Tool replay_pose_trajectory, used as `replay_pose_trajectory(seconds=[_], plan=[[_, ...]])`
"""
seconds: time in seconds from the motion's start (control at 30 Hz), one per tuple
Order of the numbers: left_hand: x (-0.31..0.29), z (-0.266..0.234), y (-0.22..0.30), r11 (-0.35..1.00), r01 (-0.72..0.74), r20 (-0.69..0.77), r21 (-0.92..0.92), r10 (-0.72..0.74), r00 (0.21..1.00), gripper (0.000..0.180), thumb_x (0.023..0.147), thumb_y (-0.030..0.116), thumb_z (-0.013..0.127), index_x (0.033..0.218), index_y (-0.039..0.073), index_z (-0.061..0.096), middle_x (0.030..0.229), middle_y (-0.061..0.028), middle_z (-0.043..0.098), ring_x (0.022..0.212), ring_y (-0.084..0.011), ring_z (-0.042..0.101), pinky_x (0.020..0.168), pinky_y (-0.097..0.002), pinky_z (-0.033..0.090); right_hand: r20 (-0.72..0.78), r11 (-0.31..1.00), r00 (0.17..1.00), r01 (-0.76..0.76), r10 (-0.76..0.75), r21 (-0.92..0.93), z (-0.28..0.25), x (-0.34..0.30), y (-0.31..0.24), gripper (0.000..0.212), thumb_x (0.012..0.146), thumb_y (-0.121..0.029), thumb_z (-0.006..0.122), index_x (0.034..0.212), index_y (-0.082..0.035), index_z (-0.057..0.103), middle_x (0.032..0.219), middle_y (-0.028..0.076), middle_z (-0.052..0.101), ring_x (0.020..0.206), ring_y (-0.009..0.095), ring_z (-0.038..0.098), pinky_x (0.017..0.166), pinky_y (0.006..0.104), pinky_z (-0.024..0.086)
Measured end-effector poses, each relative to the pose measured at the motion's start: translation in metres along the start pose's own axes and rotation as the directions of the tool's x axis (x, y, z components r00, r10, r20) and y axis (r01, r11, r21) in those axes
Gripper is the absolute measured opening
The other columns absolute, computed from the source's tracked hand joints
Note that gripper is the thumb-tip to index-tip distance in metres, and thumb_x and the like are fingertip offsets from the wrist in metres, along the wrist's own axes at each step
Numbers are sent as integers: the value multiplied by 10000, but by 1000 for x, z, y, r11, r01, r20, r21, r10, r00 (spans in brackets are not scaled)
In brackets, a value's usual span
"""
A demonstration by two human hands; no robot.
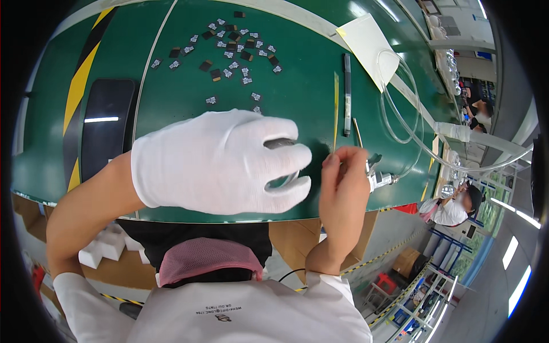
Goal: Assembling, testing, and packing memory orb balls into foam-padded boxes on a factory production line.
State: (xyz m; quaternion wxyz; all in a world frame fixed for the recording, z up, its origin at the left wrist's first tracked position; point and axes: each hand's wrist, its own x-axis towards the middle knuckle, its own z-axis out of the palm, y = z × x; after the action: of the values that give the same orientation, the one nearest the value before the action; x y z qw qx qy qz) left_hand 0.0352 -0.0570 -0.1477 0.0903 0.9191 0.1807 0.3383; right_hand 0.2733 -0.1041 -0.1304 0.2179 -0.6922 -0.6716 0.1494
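Two hands over surface (306, 57): gloved left hand (220, 163) spread over roundish grey thing (278, 143), grip hidden, perhaps steadying it; bare right hand (346, 177) seemingly pinching yellow strip (336, 108) at near end, likely for control. Small cards (229, 55) scattered beyond.

Lying at left on the green table (303, 68), a black panel (107, 143) with rounded corners, beside yellow-and-black striped tape (86, 86). At far right, a pale sheet (366, 48). Below the table at near left, white foam blocks (107, 246). Off to the right, a person in white (445, 212) and a brown box (407, 262).
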Motion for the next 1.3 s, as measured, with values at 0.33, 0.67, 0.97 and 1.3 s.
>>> replay_pose_trajectory(seconds=[0.33, 0.67, 0.97, 1.3], plan=[[0, -5, 16, 930, 366, 77, -35, -363, 929, 395, 771, 168, 803, 1146, 150, 677, 1091, -68, 619, 866, -255, 647, 640, -386, 559, -274, 743, 957, 253, -97, 619, 4, -5, -1, 234, 1065, -62, 510, 1275, 38, 491, 943, 241, 733, 687, 246, 713, 597, 279, 591], [-2, -6, 7, 878, 368, 118, -305, -349, 930, 374, 761, 146, 821, 1106, 147, 677, 1132, -71, 615, 854, -271, 641, 639, -384, 549, -496, 548, 767, 639, -406, 539, 28, -41, -13, 165, 1136, -212, 298, 1209, -66, 275, 955, 314, 712, 570, 439, 710, 478, 397, 638], [-3, -3, 6, 876, 368, 94, -312, -357, 929, 387, 735, 127, 830, 1089, 157, 676, 1123, -61, 614, 843, -260, 633, 630, -374, 537, -522, 605, 806, 571, -281, 555, 28, -44, -25, 203, 1137, -269, 335, 1195, -84, 276, 961, 285, 721, 507, 411, 694, 450, 355, 612], [-4, -3, 6, 876, 366, 96, -313, -354, 930, 394, 736, 131, 827, 1095, 160, 666, 1117, -60, 608, 841, -263, 632, 628, -375, 536, -502, 608, 817, 558, -284, 565, 27, -43, -32, 186, 1134, -269, 347, 1180, -104, 275, 971, 289, 722, 490, 412, 683, 422, 367, 602]])
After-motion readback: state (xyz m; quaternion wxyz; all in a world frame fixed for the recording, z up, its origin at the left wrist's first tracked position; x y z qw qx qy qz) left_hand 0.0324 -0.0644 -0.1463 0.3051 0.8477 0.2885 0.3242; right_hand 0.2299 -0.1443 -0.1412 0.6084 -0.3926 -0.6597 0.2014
